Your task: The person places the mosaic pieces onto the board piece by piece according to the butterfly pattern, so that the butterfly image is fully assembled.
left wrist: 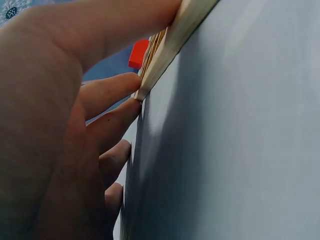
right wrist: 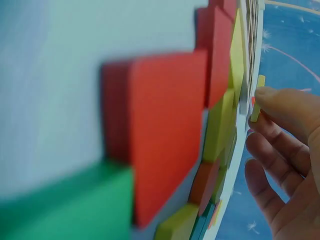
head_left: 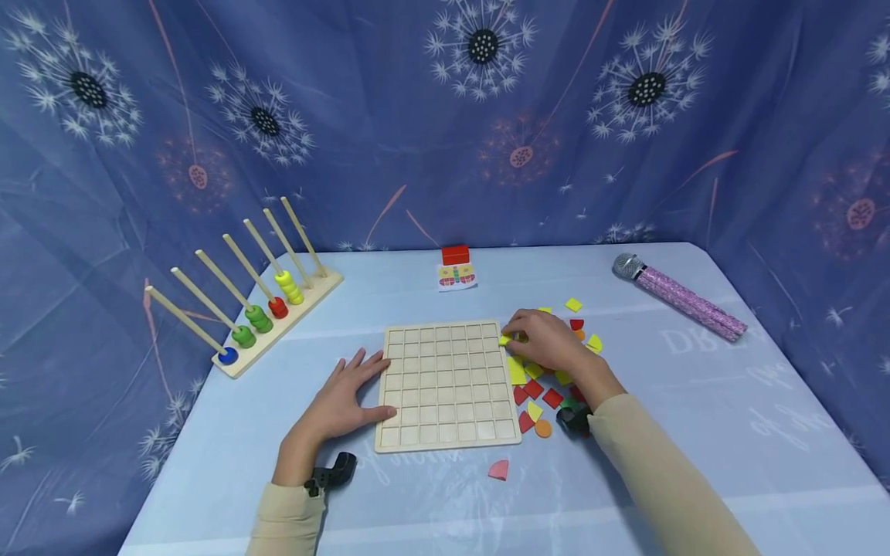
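A square wooden grid board [head_left: 448,386] with bare cells lies flat on the table. My left hand [head_left: 346,398] rests at its left edge, fingers spread and straight, with the thumb on the frame; the left wrist view shows the fingertips against the board's side [left wrist: 172,47]. Over the board's upper right edge, my right hand [head_left: 545,338] pinches a small yellow tile [right wrist: 258,99] between thumb and index finger. Below and around that hand lie loose tiles: red squares [head_left: 533,388], yellow pieces [head_left: 516,371], an orange disc [head_left: 543,428] and green pieces partly hidden by the wrist.
A wooden peg abacus [head_left: 278,332] with coloured rings stands at the left. Behind the board, a small patterned card [head_left: 456,276] leans on a red block [head_left: 455,255]. A glittery pink microphone [head_left: 681,297] lies at the back right. One pink quarter-round tile [head_left: 498,469] lies near the front.
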Demonstrator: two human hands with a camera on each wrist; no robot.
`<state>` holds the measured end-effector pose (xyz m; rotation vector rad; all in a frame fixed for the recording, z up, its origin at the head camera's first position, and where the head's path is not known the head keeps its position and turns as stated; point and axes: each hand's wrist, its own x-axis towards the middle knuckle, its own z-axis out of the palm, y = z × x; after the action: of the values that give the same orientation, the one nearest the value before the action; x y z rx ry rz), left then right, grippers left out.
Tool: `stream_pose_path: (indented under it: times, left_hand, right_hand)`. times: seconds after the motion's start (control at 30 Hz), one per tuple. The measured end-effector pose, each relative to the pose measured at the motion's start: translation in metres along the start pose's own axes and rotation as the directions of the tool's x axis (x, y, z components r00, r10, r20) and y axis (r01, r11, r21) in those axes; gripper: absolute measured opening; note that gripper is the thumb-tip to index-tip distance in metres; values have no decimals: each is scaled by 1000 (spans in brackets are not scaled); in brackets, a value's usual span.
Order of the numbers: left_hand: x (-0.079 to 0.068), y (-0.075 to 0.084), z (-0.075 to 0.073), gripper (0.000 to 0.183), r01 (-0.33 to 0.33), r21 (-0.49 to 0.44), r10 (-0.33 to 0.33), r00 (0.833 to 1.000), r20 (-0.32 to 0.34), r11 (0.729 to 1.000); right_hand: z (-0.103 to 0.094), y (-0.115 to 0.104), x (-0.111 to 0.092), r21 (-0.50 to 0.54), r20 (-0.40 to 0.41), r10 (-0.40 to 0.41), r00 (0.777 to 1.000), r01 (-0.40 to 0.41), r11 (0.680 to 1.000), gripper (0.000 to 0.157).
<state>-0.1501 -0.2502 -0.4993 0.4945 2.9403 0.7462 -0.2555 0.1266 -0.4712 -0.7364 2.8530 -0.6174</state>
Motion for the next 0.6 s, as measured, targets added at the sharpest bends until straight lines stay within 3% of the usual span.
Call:
stream_pose_path:
  times: [0.37,0.6]
  left_hand:
    - [-11,-2,5,118,-82,17,82,996,27,996]
    - [-15,-3,-3,124,-79,-56,83,994,74,995]
  right_hand:
    - [6,-17,8,34,-20,-62,998,63,997,25]
    - [12,-37,18,52,-23,-109,994,110,993,24]
